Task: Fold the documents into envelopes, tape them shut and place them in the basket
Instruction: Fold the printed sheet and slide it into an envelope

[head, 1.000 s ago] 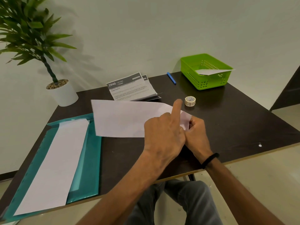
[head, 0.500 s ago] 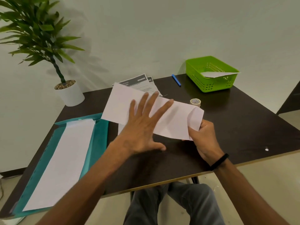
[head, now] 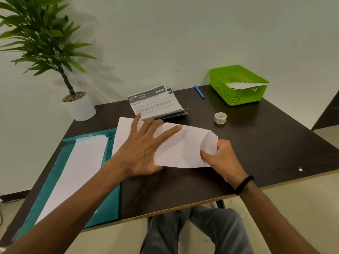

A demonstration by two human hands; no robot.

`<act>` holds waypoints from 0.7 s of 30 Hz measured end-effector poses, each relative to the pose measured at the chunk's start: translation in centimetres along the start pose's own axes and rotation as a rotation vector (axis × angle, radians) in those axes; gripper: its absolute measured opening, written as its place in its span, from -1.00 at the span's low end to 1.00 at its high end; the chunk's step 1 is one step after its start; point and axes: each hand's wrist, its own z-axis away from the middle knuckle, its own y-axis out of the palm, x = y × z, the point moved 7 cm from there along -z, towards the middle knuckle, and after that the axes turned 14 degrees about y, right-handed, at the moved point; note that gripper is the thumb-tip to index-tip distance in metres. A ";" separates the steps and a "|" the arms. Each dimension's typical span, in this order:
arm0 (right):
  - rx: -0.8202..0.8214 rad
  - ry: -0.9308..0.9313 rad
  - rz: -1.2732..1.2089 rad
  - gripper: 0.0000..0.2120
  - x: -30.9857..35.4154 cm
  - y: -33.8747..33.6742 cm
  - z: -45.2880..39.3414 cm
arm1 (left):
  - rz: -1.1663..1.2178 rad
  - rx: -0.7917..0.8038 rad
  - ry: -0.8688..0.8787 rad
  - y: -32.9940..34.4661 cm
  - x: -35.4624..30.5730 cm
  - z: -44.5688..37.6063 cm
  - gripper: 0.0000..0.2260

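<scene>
A white sheet of paper, partly folded, lies in the middle of the dark table. My left hand lies flat on its left part with fingers spread. My right hand pinches its folded right end. Behind it lie folded printed documents. A roll of tape stands to the right of them. The green basket at the back right holds one white envelope.
A teal folder with a long white sheet on it lies at the left. A potted plant stands at the back left corner. A blue pen lies near the basket. The table's front edge runs just below my wrists.
My left hand went from pointing a finger at the fold to lying flat on the paper. The sheet has turned and shifted slightly, and my right hand keeps hold of its right end.
</scene>
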 end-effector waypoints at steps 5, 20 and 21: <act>0.003 -0.044 0.000 -0.73 0.4 0.2 0.2 | 0.012 -0.052 -0.051 1.1 -0.1 1.2 -0.06; -0.285 -0.141 0.146 -0.57 1.5 0.2 -0.2 | 0.052 -0.192 -0.018 0.4 1.3 4.7 -0.13; -0.393 -0.184 0.180 -0.59 1.8 -0.3 0.3 | 0.044 -0.189 -0.011 0.5 0.8 4.3 -0.13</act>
